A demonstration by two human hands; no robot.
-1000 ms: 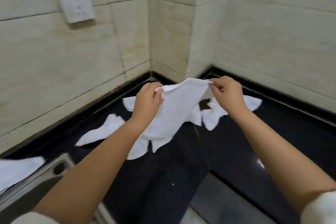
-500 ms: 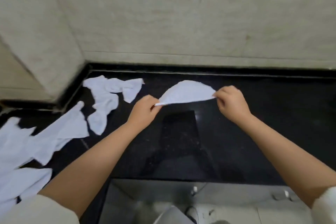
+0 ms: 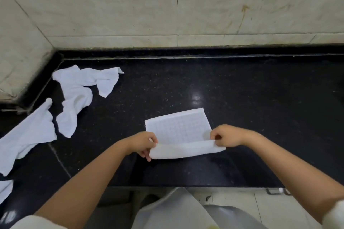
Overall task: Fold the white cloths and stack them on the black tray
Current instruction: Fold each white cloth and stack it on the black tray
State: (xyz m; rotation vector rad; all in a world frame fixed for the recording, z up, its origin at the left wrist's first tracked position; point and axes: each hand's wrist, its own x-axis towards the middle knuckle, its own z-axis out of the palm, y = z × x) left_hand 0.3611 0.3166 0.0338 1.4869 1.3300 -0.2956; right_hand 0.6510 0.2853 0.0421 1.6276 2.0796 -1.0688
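Note:
A white cloth (image 3: 178, 128) lies spread on the black counter (image 3: 260, 98) in the middle of the view. Its near edge is lifted and curled over. My left hand (image 3: 144, 144) pinches the near left corner of that edge. My right hand (image 3: 226, 135) pinches the near right corner. Several crumpled white cloths lie to the left: one (image 3: 78, 95) near the corner of the wall, another (image 3: 26, 135) further left. No black tray is in view.
Beige tiled walls (image 3: 167, 5) close off the counter at the back and left. The counter's front edge runs across the bottom, with a pale floor (image 3: 232, 199) and my light clothing below it.
The view swung right from the corner. The cloth, held up in the air before, now lies flat on the counter, and both hands lift its near edge.

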